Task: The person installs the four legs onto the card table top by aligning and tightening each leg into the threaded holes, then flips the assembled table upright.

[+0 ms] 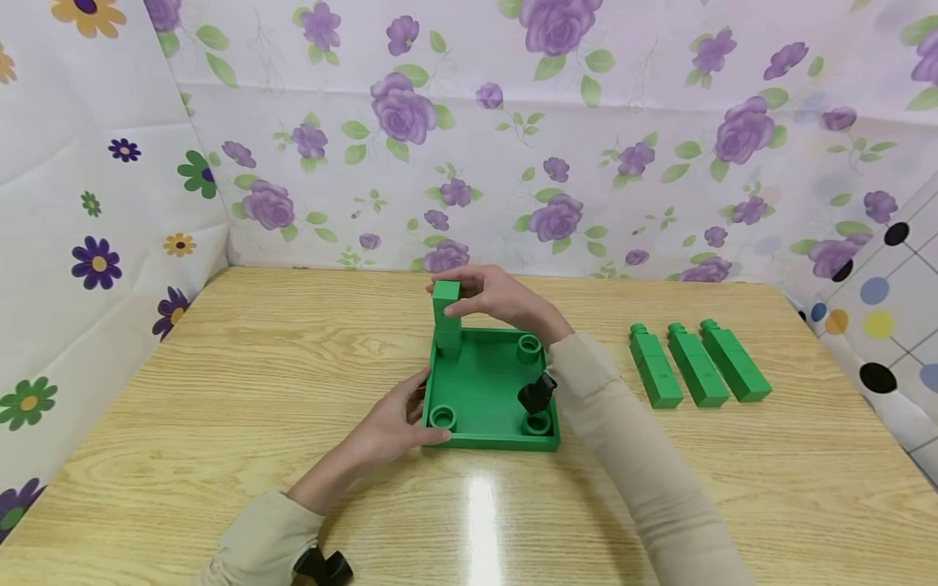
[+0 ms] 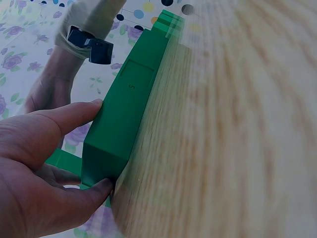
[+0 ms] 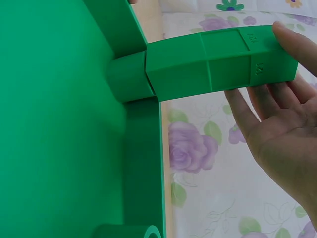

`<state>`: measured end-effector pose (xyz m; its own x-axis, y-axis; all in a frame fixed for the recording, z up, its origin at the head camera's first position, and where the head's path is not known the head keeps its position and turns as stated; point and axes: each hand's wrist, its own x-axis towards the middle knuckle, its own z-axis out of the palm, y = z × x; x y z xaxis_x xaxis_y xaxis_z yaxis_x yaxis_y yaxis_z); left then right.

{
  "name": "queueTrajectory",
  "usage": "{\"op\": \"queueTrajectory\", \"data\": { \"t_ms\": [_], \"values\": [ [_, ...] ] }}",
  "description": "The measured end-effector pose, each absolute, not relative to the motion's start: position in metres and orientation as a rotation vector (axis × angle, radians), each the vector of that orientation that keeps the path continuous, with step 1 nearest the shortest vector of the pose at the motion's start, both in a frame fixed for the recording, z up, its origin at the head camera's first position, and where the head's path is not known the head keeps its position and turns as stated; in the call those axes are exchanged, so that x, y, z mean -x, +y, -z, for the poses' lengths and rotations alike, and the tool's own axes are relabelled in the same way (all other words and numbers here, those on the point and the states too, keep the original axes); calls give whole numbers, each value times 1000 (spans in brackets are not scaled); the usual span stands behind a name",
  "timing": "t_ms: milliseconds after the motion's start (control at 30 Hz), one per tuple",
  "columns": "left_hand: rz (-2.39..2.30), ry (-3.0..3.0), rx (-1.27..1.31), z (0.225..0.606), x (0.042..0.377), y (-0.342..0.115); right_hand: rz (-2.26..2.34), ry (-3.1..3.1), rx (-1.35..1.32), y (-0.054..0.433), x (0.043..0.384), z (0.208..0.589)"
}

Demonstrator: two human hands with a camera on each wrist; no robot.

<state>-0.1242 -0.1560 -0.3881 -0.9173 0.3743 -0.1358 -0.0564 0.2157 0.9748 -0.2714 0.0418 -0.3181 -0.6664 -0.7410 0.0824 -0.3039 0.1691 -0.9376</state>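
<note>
A square green tray (image 1: 484,382) with low walls and round corner sockets lies flat on the table. In its far left socket (image 3: 128,78) stands a green square leg (image 1: 446,325), upright, its lower end hidden inside. My right hand (image 1: 506,295) grips this leg near its top, thumb on one side and fingers on the other. The numeral 121 shows on the leg in the right wrist view. With thumb and fingers, my left hand (image 1: 388,425) holds the tray's near left corner. The left wrist view shows the tray's outer wall (image 2: 119,109) between its fingertips.
Three more green legs (image 1: 655,366) with threaded ends lie side by side on the wooden table (image 1: 293,350), right of the tray. Open sockets (image 1: 443,417) show at the other corners. Flowered cloth (image 1: 410,179) hangs behind the table.
</note>
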Motion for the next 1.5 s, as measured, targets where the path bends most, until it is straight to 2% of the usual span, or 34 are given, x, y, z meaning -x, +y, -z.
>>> {"op": "queueTrajectory", "data": {
  "t_ms": [233, 1000, 1300, 1500],
  "values": [
    [-1738, 2161, -327, 387, 124, -156, 1511, 2074, 962, 41, 271, 319],
    [-1731, 2146, -318, 387, 124, -157, 1281, 2732, 828, 20, 253, 322],
    [-1761, 2132, -344, 387, 124, -159, 1259, 2750, 810, 16, 250, 321],
    [-1760, 2144, -359, 389, 124, -157, 1389, 2495, 804, 29, 254, 321]
  ]
}}
